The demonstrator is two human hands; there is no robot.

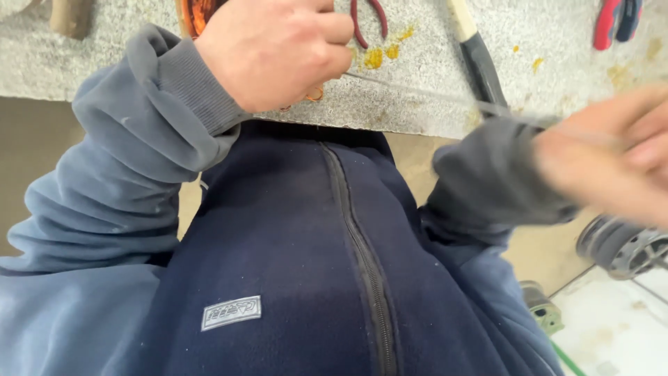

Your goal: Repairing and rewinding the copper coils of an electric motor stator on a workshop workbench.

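Wire (pixel 417 89) is pinched in the closed left hand (pixel 275 52) at upper centre. Its other end is gripped by the blurred right hand (pixel 605 157) at the frame's right

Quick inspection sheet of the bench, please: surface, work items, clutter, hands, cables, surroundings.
Surface: speckled grey stone bench with yellow-orange stains.
Job's things: thin wire stretched between both hands; orange coil behind the left hand.
Clutter: red-handled pliers, black-handled tool, red-and-blue handled tool.
Hands: left hand closed on the wire; right hand blurred, grip unclear.
Cables: green cable on the floor.
Surroundings: ribbed grey object by the floor, lower right.
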